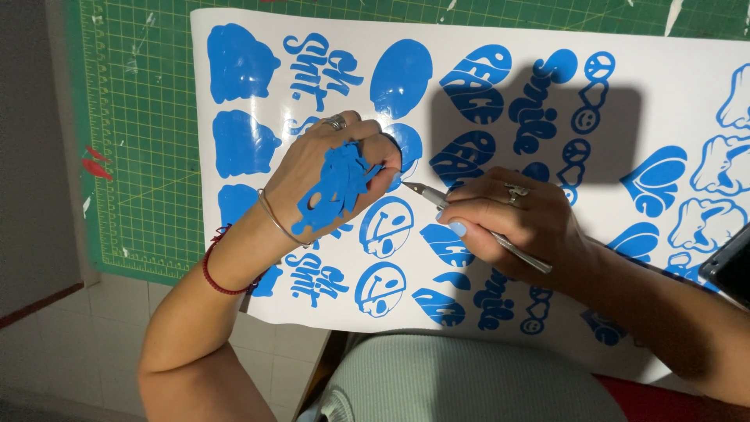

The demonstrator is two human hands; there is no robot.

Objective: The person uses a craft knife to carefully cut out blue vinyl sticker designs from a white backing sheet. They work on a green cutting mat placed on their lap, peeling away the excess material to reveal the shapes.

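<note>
Right hand (508, 223) pinches slim metal weeding blade (476, 227); left hand (332, 176) flat, fingers spread, steadies blue-printed white vinyl sheet (469, 156); weeding underway, tip at 9 o'clock; steady lift advised.

A craft workshop: a green gridded cutting mat (141, 117) at upper left underlies a white sheet of blue vinyl stickers (469, 47).

The left hand (332, 176) lies palm-down left of centre, fingers curled. The right hand (508, 219), centre-right, is closed in a pinch, forearm running lower right.

Weeding tool (484, 232) tip on blue vinyl sheet (484, 86)
</note>
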